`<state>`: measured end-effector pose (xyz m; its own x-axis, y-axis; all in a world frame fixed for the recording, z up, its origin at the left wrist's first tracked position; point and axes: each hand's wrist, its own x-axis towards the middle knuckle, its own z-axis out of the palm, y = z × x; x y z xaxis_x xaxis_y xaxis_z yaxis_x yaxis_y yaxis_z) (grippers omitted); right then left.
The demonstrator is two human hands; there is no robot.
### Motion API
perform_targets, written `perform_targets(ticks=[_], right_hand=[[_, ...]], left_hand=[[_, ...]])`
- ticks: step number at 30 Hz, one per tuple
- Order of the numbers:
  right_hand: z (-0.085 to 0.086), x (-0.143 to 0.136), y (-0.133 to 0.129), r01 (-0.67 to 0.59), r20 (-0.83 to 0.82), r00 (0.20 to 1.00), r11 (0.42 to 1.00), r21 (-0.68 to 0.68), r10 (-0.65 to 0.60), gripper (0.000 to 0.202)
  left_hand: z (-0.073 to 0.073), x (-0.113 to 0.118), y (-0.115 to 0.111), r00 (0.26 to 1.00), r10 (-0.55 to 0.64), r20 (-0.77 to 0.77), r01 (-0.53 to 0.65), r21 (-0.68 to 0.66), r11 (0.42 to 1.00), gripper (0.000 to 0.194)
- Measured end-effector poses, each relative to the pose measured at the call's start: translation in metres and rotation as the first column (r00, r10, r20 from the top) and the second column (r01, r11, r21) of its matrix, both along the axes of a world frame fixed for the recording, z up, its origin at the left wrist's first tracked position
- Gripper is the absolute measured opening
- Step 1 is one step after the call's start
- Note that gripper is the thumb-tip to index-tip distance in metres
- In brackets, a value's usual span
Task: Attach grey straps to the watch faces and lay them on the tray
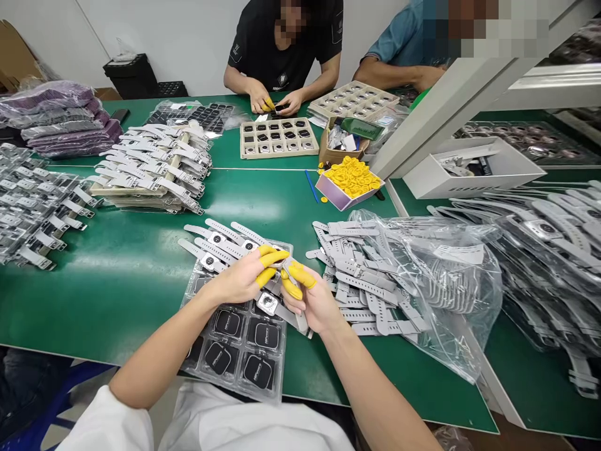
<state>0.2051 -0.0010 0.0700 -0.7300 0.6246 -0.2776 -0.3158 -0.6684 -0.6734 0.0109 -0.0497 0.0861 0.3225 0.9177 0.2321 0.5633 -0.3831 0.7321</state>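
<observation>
My left hand point(241, 275) and my right hand point(313, 299) meet over a clear plastic tray point(277, 382), with yellow covers on several fingertips. Both pinch a grey watch strap point(287, 265), whose ends are partly hidden by the fingers. Just below lies a silver watch case point(268, 303), back up, with another grey strap piece point(290, 317) running under my right hand; I cannot tell whether it joins the held strap. Strapped watches point(210, 262) lie across the tray's far part. Black square watch faces point(228, 322) fill its near compartments.
Loose grey straps point(370, 288) spill from a plastic bag point(464, 282) on the right. Behind stands a box of yellow finger covers point(350, 178). Stacked watch trays point(150, 163) stand left. A slanted post point(451, 94) rises at right; two people work opposite.
</observation>
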Motion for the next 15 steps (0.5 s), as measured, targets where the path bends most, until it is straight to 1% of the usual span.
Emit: perform_targets(ticks=[3, 5, 7, 9, 11, 13, 15], right_hand=[[-0.001, 0.0, -0.001, 0.002, 0.06, 0.998, 0.999, 0.032, -0.004, 0.033], [-0.001, 0.0, -0.001, -0.007, 0.102, 0.995, 0.998, 0.058, 0.001, 0.034], [-0.002, -0.001, -0.002, -0.016, 0.135, 0.991, 0.997, 0.069, 0.006, 0.036], [-0.002, -0.001, -0.002, -0.024, 0.161, 0.987, 0.997, 0.071, 0.012, 0.038], [-0.003, -0.001, -0.002, -0.033, 0.18, 0.983, 0.997, 0.074, 0.019, 0.041], [-0.003, -0.001, -0.002, -0.041, 0.191, 0.981, 0.996, 0.083, 0.025, 0.041], [-0.003, -0.001, -0.003, -0.047, 0.187, 0.982, 0.994, 0.096, 0.029, 0.04]], left_hand=[[0.002, 0.006, -0.004, 0.999, 0.048, 0.005, -0.048, -0.038, 0.998, 0.046], [0.002, 0.01, -0.005, 0.996, 0.086, -0.029, -0.087, -0.041, 0.995, 0.044], [0.002, 0.013, -0.004, 0.986, 0.111, -0.121, -0.115, -0.03, 0.993, 0.041], [0.003, 0.014, -0.004, 0.968, 0.113, -0.225, -0.119, -0.013, 0.993, 0.037], [0.003, 0.014, -0.003, 0.951, 0.107, -0.29, -0.114, -0.005, 0.994, 0.034], [0.003, 0.013, -0.003, 0.951, 0.095, -0.293, -0.104, -0.016, 0.994, 0.033], [0.002, 0.011, -0.002, 0.969, 0.071, -0.237, -0.083, -0.04, 0.996, 0.034]])
